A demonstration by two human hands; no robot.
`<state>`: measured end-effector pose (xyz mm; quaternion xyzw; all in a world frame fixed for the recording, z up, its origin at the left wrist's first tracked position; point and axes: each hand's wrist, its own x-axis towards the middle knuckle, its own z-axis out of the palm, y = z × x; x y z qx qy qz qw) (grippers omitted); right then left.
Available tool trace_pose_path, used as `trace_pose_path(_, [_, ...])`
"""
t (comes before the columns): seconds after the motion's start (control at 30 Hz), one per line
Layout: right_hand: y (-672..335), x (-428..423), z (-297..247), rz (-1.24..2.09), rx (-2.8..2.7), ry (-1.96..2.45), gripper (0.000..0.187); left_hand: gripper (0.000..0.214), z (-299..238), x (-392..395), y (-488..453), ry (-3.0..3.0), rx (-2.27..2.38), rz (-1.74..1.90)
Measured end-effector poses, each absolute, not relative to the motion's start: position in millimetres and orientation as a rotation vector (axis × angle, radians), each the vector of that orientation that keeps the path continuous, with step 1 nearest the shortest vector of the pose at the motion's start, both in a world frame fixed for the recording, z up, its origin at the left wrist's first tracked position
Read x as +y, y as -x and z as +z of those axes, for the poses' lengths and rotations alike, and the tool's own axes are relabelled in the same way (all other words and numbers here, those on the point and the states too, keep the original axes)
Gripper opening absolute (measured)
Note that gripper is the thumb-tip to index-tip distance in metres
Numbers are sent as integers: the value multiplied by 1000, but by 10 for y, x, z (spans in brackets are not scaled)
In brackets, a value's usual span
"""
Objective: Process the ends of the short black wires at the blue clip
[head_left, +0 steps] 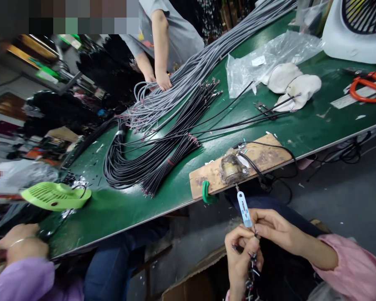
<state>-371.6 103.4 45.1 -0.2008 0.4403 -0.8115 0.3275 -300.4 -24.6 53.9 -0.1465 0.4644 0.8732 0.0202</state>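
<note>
My left hand point(242, 255) is closed around a bunch of thin wire ends point(251, 274), with red, white and black tips hanging below the fingers. My right hand point(274, 230) pinches at the top of that bunch, right under a light blue slotted plastic piece point(244, 209). What lies between its fingertips looks like wire, partly hidden. The blue piece sits on the metal shaft of a small motor point(232, 169), which is fixed to a wooden board point(271, 152) at the table's edge. A green clamp point(208, 193) grips the board's left end.
Black cables point(156, 154) and grey cables point(188, 79) cover the middle of the green table point(113, 217). White gloves point(294, 83), orange-handled scissors point(368, 85), a plastic bag point(263, 58) and a fan point(354, 33) lie rightward. Co-workers' hands show at the back and left, near a green fan point(56, 195).
</note>
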Motion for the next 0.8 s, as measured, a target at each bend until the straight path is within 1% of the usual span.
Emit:
trace_pose_path(0.07, [3800, 1024, 477, -2092, 1107, 469, 32, 10, 542, -273, 3009, 324, 1494, 2714])
trace_pose_path(0.17, [3965, 987, 586, -2149, 1308, 365, 39, 2, 559, -325, 2998, 154, 1640, 2699])
trace_pose_path(0.23, [4065, 950, 697, -2142, 1390, 392, 49, 4, 585, -356, 2990, 103, 1752, 2684])
trace_pose_path(0.3, [4129, 911, 802, -2094, 1391, 413, 55, 7, 620, -371, 2999, 69, 1834, 2681])
trace_pose_path(0.37, [4150, 880, 870, -2075, 1341, 395, 55, 9, 661, -362, 3031, 81, 1858, 2694])
trace_pose_path(0.47, [4128, 854, 903, -2129, 1216, 339, 50, 4, 731, -299, 3104, 266, 1876, 2742])
trace_pose_path(0.57, [4099, 844, 907, -2166, 1083, 279, 47, 11, 794, -218, 3168, 489, 1850, 2791])
trace_pose_path(0.67, [4088, 839, 903, -2162, 980, 258, 48, 16, 837, -170, 3200, 561, 1750, 2811])
trace_pose_path(0.8, [4081, 857, 801, -2191, 883, 242, 51, 17, 871, -148, 3194, 582, 1693, 2821])
